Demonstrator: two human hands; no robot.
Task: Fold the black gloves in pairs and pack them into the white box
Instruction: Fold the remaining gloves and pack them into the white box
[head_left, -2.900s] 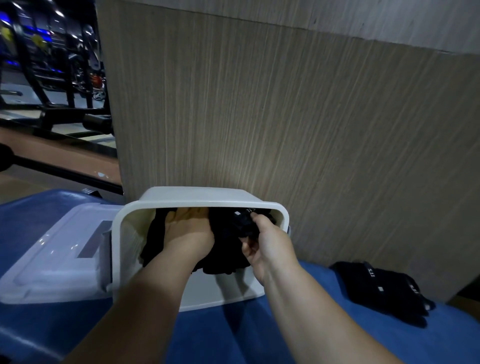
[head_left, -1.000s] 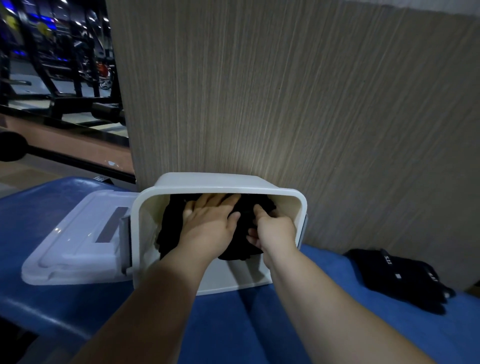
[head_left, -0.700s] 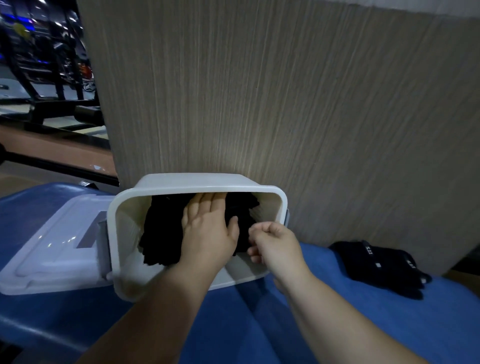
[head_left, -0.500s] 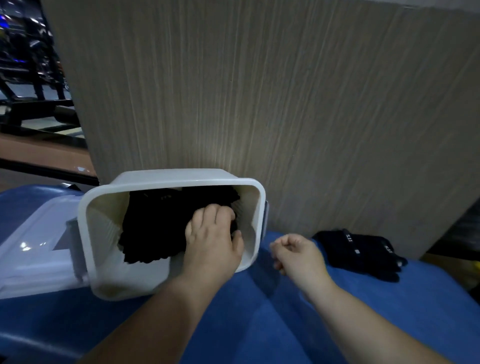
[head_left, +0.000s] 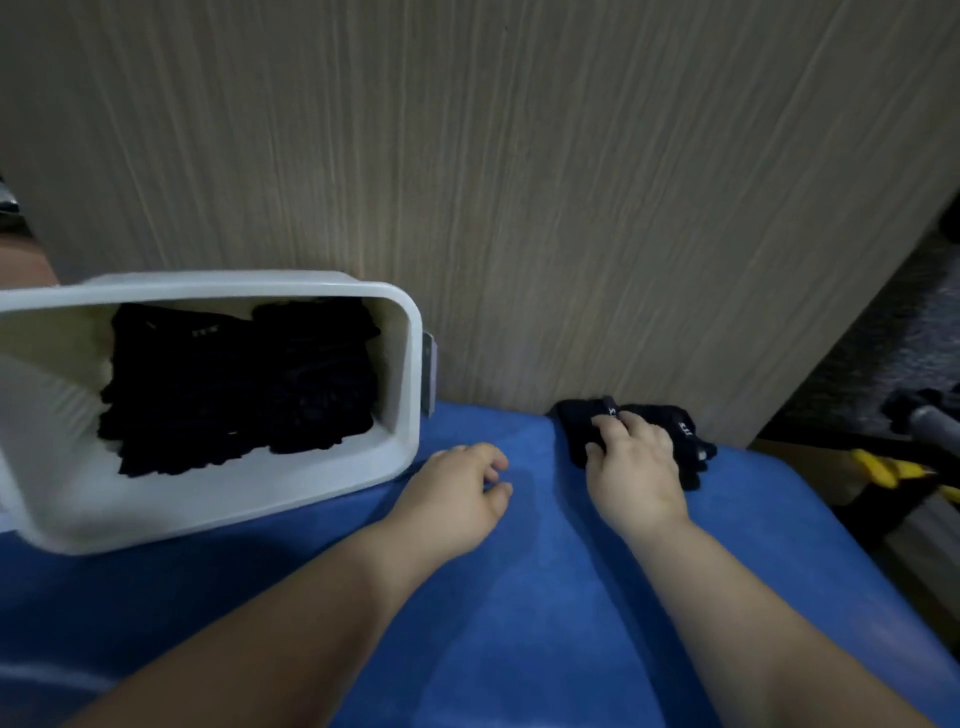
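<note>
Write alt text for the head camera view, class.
A person's right hand rests on loose black gloves on a blue surface by a wood-grain wall. The left hand hovers empty beside a tilted white box holding folded gloves.

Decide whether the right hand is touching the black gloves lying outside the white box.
Touching. The head view shows the right hand lying on the black gloves, its fingers overlapping the fabric with no gap.
</note>
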